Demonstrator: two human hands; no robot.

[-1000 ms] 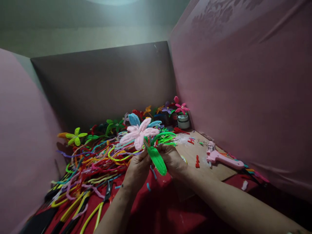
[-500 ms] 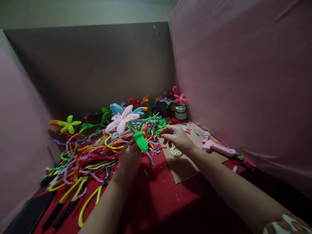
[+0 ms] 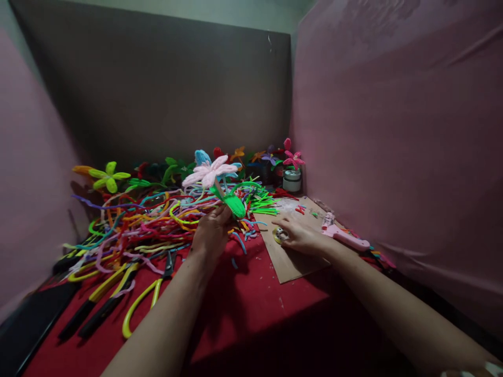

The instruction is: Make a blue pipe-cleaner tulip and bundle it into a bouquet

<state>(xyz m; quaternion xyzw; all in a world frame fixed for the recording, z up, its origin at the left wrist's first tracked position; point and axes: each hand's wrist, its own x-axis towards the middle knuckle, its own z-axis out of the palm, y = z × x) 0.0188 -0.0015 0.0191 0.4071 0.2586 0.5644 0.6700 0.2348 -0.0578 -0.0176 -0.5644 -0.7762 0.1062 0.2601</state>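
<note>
My left hand (image 3: 212, 230) is closed around a pipe-cleaner flower pot (image 3: 234, 206), bright green and tilted. From it rise a pale pink pipe-cleaner flower (image 3: 211, 172), a blue flower (image 3: 203, 157) partly hidden behind it, and green stems. My right hand (image 3: 301, 236) is over the cardboard sheet, its fingers curled around a small yellow-edged spool (image 3: 280, 234) with a white, dark-dotted face. The hand covers part of the spool, which appears to rest on the cardboard.
Loose pipe cleaners (image 3: 145, 225) pile up on the left. Pliers (image 3: 102, 298), yellow-handled scissors (image 3: 141, 303) and a black flat object (image 3: 35, 319) lie nearer. A pink glue gun (image 3: 349, 238) lies on the right of the cardboard (image 3: 293, 267). Finished flowers and a small jar (image 3: 292, 180) stand behind.
My right hand has moved down from above the cardboard's left edge onto the spool. My left hand still holds the green pot, now tilted farther over. The view has shifted slightly.
</note>
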